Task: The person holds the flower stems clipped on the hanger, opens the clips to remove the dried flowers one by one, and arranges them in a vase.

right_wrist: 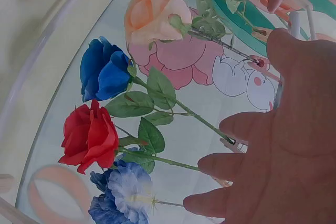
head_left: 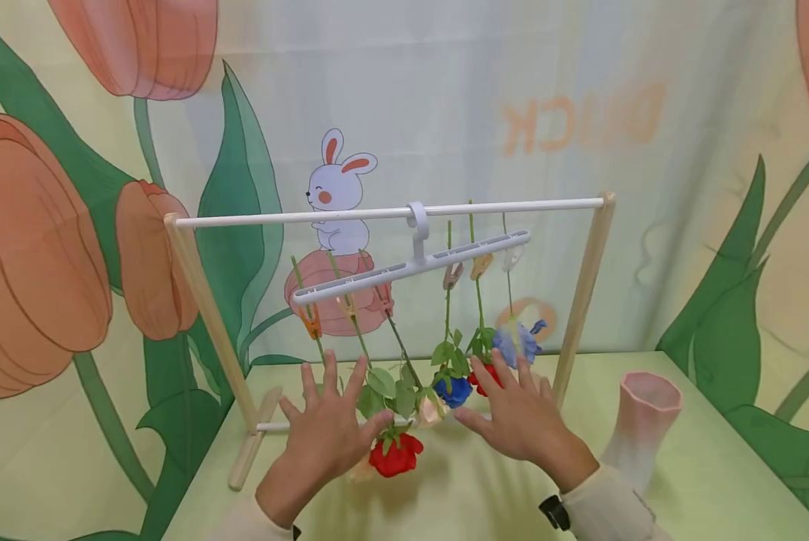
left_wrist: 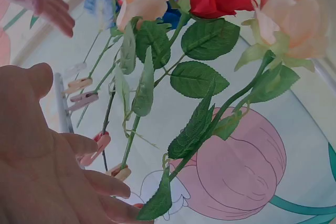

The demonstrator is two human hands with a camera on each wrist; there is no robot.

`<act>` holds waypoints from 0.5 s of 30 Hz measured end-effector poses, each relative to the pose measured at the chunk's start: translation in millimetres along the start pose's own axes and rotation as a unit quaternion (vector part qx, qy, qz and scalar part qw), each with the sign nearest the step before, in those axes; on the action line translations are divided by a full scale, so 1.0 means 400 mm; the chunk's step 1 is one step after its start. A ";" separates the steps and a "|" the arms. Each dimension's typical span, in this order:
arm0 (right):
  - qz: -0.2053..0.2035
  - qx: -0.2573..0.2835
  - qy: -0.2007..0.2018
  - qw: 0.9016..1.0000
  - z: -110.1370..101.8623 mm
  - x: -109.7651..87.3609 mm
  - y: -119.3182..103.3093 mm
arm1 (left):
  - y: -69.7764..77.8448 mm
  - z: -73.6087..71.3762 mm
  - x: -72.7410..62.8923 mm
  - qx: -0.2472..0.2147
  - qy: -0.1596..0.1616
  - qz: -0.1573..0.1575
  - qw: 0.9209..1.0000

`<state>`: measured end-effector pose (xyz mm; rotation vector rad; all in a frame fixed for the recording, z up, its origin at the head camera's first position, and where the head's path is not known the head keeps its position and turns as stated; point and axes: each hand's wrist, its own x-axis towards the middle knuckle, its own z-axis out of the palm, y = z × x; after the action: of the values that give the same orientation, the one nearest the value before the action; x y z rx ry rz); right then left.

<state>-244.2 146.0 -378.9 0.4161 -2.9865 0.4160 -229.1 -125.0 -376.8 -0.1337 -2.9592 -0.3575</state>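
A grey clip hanger (head_left: pixel 370 279) hangs tilted from a white bar, its left end lower. Colored clips, such as an orange clip (head_left: pixel 311 321), hold several artificial flowers head down. Among them are a red rose (head_left: pixel 396 455), a blue rose (head_left: pixel 454 392), a peach rose (right_wrist: pixel 157 13), a second red rose (right_wrist: pixel 90 137) and a light blue flower (head_left: pixel 515 342). My left hand (head_left: pixel 330 432), fingers spread, is in front of the left stems. Before the right-hand flowers, my right hand (head_left: pixel 526 417) also spreads its fingers. Neither hand grips anything; whether fingertips touch stems is unclear.
The wooden rack's posts (head_left: pixel 583 300) stand on a pale green table (head_left: pixel 708 481), one foot (head_left: pixel 254 443) showing at left. A pink-and-white vase (head_left: pixel 637 421) stands right of the rack. Behind hangs a curtain (head_left: pixel 445 98) printed with tulips and a rabbit.
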 end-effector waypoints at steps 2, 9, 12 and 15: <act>-0.004 0.008 0.013 1.000 0.002 0.007 -0.009 | -0.011 -0.010 -0.001 -0.004 0.007 -0.002 1.000; -0.024 0.078 0.133 0.988 0.020 0.036 -0.063 | -0.064 -0.034 -0.003 -0.047 0.127 -0.014 0.991; -0.024 0.117 0.181 0.976 0.030 0.047 -0.096 | -0.084 -0.032 0.010 -0.093 0.177 -0.029 0.979; -0.027 0.169 0.214 0.962 0.042 0.059 -0.134 | -0.099 -0.023 0.031 -0.172 0.183 -0.055 0.966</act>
<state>-252.5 85.5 -378.4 0.3742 -2.4812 0.8890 -244.2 -164.8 -374.9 0.0536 -2.5229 -0.8150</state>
